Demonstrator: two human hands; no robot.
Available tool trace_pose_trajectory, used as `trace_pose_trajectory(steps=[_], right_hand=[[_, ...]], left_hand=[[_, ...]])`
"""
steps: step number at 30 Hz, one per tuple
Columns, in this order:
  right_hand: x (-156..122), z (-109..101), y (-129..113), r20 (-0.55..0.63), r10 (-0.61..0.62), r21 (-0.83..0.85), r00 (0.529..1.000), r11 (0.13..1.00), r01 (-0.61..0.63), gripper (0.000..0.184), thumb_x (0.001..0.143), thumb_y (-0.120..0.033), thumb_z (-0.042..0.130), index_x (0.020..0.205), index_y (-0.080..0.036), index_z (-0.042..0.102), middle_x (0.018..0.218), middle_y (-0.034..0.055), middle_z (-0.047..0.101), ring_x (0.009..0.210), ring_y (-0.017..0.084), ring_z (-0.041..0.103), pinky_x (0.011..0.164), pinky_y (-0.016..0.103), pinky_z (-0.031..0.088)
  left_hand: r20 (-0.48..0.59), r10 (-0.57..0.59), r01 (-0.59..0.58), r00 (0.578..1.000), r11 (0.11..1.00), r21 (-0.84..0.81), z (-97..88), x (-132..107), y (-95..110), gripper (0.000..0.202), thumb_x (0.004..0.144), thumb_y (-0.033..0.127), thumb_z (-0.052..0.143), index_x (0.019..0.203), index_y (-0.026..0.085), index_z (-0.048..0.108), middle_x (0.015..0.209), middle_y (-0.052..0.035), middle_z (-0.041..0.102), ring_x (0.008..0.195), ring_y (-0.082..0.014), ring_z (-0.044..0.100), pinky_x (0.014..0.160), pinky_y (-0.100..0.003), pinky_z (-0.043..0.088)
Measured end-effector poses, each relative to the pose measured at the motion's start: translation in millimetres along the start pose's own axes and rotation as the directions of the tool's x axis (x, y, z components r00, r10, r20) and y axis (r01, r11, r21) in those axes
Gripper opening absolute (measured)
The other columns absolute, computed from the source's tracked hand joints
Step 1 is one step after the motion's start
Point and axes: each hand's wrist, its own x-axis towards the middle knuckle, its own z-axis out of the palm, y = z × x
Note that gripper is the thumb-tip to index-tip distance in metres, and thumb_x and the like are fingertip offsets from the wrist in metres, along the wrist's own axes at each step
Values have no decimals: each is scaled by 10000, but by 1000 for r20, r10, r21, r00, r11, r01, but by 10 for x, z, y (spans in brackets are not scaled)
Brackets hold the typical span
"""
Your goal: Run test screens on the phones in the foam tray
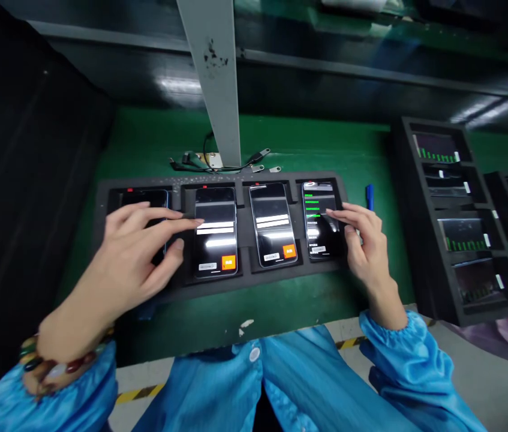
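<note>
**Four phones in a foam tray, both hands at the screens.**
The left hand [141, 252], open and grasping nothing, lies over the dark leftmost phone [157, 198], forefinger touching the second phone [215, 231]. The right hand [361, 240], also open, has fingertips on the rightmost phone [319, 222]. Judging by the screens, only that phone lists green lines. The second phone and the third phone [274, 225] show white bars and an orange button. The foam tray [218, 288] sits on the desk [280, 300]. The pen [369, 196], cables [218, 161] and rack [404, 210] obstruct nothing.

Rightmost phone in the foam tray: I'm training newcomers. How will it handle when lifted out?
The rightmost phone likely feels rigid and slippery; its glossy glass reflects the lights. Probably fragile if dropped. Seated in a recess of the foam tray, it should resist sideways pushes.
</note>
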Motion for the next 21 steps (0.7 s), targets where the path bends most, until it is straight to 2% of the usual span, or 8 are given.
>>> trace_pose_trajectory(steps=[3, 9, 14, 18, 21], right_hand=[[-64, 24, -15, 8, -18, -15, 1000, 1000, 18, 384, 1132, -237, 464, 1356, -319, 764, 1351, 75, 810, 1458, 333, 659, 1224, 624, 471], [-105, 37, -9, 66, -85, -49, 994, 995, 89, 408, 1085, -183, 480, 1322, -303, 790, 1396, 94, 767, 1431, 338, 681, 1166, 601, 517], [-117, 24, -21, -48, -20, -46, 999, 999, 18, 429, 1085, -190, 456, 1329, -325, 781, 1331, 69, 803, 1441, 340, 669, 1202, 621, 512], [-128, 49, -31, -23, 39, -47, 999, 998, -40, 445, 1113, -198, 412, 1365, -321, 757, 1371, 70, 795, 1458, 325, 653, 1225, 623, 494], [-124, 70, -35, -19, 56, -57, 998, 997, -57, 425, 1117, -215, 426, 1370, -317, 752, 1397, 77, 783, 1468, 328, 646, 1225, 617, 491]], left_hand=[[15, 61, -61, 998, 998, -2, 110, 76, 52, 391, 1052, 284, 558, 1424, 301, 678, 1362, -91, 750, 1371, -315, 671, 1346, -624, 377], [-46, 44, -47, 998, 998, -49, 212, 116, 70, 361, 1060, 320, 548, 1359, 294, 750, 1316, -103, 771, 1318, -347, 696, 1320, -658, 383], [-62, 21, -26, 998, 997, -70, 212, 104, 73, 356, 1047, 321, 566, 1323, 265, 783, 1301, -81, 767, 1278, -338, 701, 1322, -646, 383], [-56, 37, -39, 998, 999, -32, 261, 103, 64, 374, 1060, 326, 542, 1349, 272, 774, 1303, -95, 763, 1280, -332, 694, 1308, -641, 402], [-66, 33, -36, 997, 998, -42, 302, 111, 59, 384, 1046, 336, 549, 1360, 324, 770, 1286, -95, 765, 1278, -337, 695, 1308, -649, 399]])
